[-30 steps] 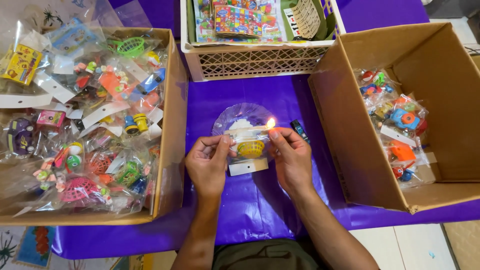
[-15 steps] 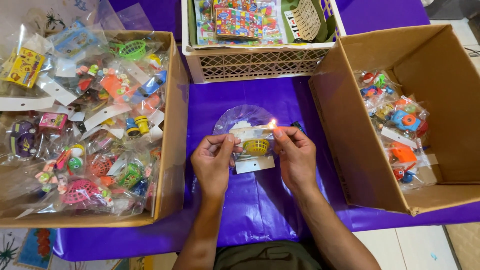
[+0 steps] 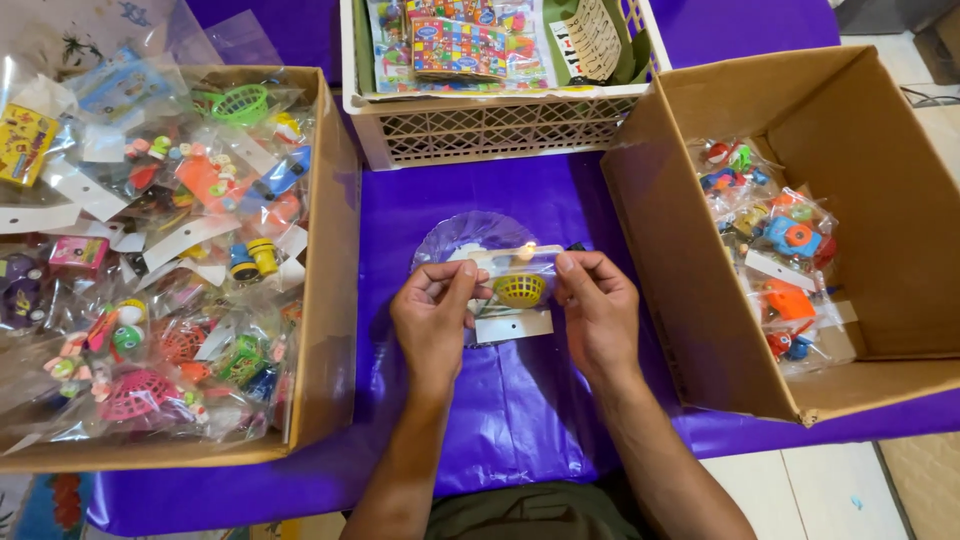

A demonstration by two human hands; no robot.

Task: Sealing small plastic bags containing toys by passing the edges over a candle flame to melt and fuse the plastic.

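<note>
Small clear toy packet (image 3: 516,288) (yellow basket inside) is gripped at its ends by left hand (image 3: 432,318) and right hand (image 3: 598,312) | held above purple-covered worktop (image 3: 520,420) | flanked by left cardboard box (image 3: 325,300), right cardboard box (image 3: 690,300) | tiled floor (image 3: 830,490) seen beyond.

clear toy packet (image 3: 515,290) centre, bagged toys (image 3: 150,260) left

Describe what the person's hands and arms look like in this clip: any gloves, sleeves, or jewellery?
Both the left hand and right hand are bare, with no gloves, rings, or watch visible. The forearms are uncovered too; no sleeves reach into view. Nails are short and unpainted.
</note>
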